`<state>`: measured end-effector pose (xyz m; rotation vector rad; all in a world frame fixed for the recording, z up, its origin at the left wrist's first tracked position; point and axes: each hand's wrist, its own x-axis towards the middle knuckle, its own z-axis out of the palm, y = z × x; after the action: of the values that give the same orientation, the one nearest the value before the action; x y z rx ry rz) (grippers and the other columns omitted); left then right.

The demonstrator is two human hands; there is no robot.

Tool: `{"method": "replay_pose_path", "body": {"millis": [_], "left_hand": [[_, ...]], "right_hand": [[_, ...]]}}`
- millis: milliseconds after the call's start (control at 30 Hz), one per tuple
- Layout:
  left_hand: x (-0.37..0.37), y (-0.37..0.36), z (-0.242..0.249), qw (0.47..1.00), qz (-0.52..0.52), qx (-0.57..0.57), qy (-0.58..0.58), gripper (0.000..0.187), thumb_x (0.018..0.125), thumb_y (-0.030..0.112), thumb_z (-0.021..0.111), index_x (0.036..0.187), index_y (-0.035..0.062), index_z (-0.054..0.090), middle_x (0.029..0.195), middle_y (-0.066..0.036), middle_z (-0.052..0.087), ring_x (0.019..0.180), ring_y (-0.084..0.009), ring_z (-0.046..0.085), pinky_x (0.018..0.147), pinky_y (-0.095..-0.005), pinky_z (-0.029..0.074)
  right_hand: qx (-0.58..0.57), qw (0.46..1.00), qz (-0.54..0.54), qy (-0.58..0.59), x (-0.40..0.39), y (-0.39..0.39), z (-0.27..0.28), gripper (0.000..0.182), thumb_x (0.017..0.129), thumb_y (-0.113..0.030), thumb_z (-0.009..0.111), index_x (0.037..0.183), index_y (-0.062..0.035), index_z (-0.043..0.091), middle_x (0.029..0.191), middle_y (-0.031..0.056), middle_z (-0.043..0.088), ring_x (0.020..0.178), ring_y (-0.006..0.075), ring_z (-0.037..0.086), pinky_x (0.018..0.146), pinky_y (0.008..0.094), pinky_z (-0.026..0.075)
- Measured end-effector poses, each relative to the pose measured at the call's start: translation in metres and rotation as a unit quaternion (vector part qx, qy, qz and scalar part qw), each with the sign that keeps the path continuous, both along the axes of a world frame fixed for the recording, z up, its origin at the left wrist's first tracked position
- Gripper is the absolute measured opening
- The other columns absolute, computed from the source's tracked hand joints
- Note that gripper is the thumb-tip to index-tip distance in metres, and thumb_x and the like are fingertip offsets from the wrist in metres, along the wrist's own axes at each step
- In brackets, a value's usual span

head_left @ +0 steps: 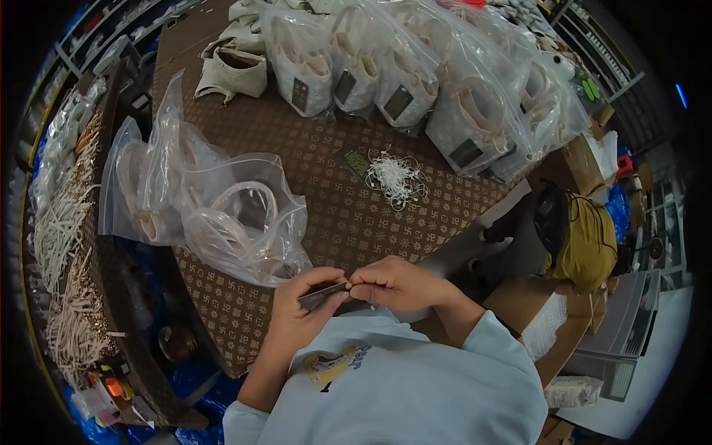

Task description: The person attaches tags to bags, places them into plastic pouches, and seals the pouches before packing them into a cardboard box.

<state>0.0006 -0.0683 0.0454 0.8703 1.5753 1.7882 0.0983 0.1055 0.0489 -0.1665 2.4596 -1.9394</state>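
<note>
While our left hand [291, 308] pinches the dark card [321, 296] just above our shirt [400, 371], our right hand [394, 284] is closed at its corner; we cannot tell what it pinches. A steady, soft hold should help. A clear bag [288, 215] sits near, white strings [398, 182] lie farther off, and neither blocks us.

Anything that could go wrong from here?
1. The dark tag is only in the fingers of the left hand, right hand at its corner, close to the shirt; a slip could drop it off the table.
2. White strings lie in a loose heap; likely to snag.
3. Clear plastic bags at the table's left edge might slide off.
</note>
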Motion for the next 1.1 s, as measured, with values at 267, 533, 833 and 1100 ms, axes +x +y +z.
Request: {"method": "replay_pose_path", "body": {"millis": [267,533,833,1100], "left_hand": [[0.006,0.001,-0.006,0.994,0.072,-0.038,0.075,0.025,0.078,-0.007,0.064,0.097,-0.0004,0.050,0.091,-0.010,0.064,0.086,-0.0150,0.062,0.076,-0.0260,0.050],[-0.001,-0.020,0.002,0.969,0.104,0.048,-0.219,0.027,0.087,0.004,0.059,0.111,0.0001,0.047,0.093,-0.006,0.062,0.086,-0.0077,0.055,0.076,-0.0234,0.047],[-0.002,-0.034,-0.007,0.991,0.133,-0.024,-0.025,0.031,0.084,0.001,0.061,0.114,0.0018,0.055,0.085,-0.003,0.065,0.075,-0.0035,0.056,0.066,-0.0206,0.047],[-0.001,-0.038,0.005,0.983,0.109,-0.107,0.105,0.050,0.080,-0.001,0.061,0.127,0.0060,0.049,0.079,-0.013,0.063,0.066,-0.0131,0.061,0.061,-0.0233,0.048]], "right_hand": [[0.015,0.996,-0.086,-0.001,-0.005,-0.010,-0.004,0.009,0.085,-0.009,0.061,0.087,-0.0009,0.060,0.070,0.0083,0.058,0.055,0.0164,0.054,0.051,0.0281,0.041],[0.052,0.962,-0.244,0.108,-0.013,-0.034,0.015,0.009,0.076,0.001,0.068,0.084,-0.0011,0.062,0.068,0.0047,0.058,0.057,0.0067,0.053,0.049,0.0194,0.040],[0.174,0.931,-0.246,0.206,-0.044,-0.065,0.004,0.016,0.073,0.000,0.070,0.083,-0.0035,0.058,0.067,0.0062,0.058,0.050,0.0143,0.054,0.044,0.0250,0.042],[0.203,0.910,-0.273,0.239,-0.044,-0.071,-0.003,0.016,0.074,0.000,0.069,0.084,-0.0031,0.057,0.067,0.0074,0.058,0.051,0.0175,0.055,0.045,0.0262,0.044]]}}
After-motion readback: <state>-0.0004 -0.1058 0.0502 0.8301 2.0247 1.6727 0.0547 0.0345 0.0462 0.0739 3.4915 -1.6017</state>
